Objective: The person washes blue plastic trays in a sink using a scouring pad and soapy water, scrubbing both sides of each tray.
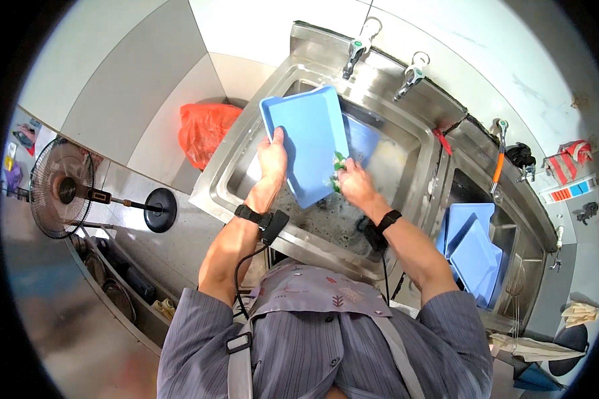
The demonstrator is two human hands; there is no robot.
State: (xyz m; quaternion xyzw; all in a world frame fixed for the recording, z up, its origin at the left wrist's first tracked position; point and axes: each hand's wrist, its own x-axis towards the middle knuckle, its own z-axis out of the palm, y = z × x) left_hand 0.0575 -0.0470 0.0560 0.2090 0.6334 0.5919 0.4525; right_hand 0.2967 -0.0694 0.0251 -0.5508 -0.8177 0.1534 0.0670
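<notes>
A light blue rectangular plastic tray (306, 143) is held up, tilted, over the left sink basin (412, 159). My left hand (273, 157) grips its left edge, with the thumb on the inner face. At the tray's lower right edge, my right hand (354, 181) is closed around a crumpled green-and-white piece (337, 174), which looks like a cloth or scrubber and is partly hidden by the fingers. Behind the tray, another blue plastic piece (362, 138) sits in the basin, partly covered. Cloudy water with suds (326, 223) lies below my hands.
Several blue trays (474, 249) are stacked in the right basin beside a wire whisk (514, 286). Taps (357, 50) line the back wall, one with an orange hose (498, 169). A red plastic bag (206, 133) is left of the sink; a fan (63, 189) stands farther left.
</notes>
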